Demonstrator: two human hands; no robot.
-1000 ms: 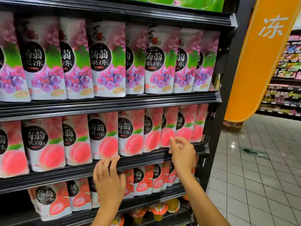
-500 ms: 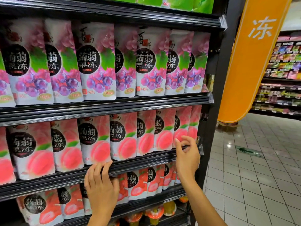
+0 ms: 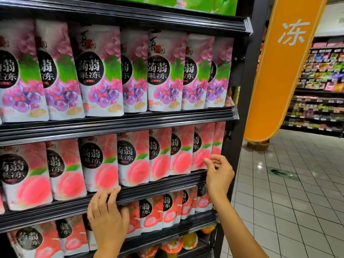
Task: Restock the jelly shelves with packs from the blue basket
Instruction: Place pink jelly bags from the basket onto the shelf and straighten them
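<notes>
Pink peach jelly packs (image 3: pixel 134 157) stand in a row on the middle shelf (image 3: pixel 158 187). My left hand (image 3: pixel 108 216) rests flat on that shelf's front rail, its fingertips touching the bottom edge of one peach pack (image 3: pixel 101 164). At the row's right end is my right hand (image 3: pixel 218 174). Its thumb tip touches a peach pack and its fingers curl loosely in front of the last pack (image 3: pixel 217 144), with no clear grip. Purple grape packs (image 3: pixel 100 75) fill the shelf above. Red strawberry packs (image 3: pixel 150 215) sit on the shelf below. The blue basket is out of view.
Jelly cups (image 3: pixel 173 246) sit on the lowest shelf and green packs (image 3: pixel 204 4) on the top one. A black upright post (image 3: pixel 240 127) ends the shelving on the right. Beyond it are an orange sign (image 3: pixel 284 67), tiled aisle floor (image 3: pixel 288 192) and distant stocked shelves (image 3: pixel 320 81).
My right hand slid right along the peach row to its end. My left hand stayed on the rail. The camera turned slightly right.
</notes>
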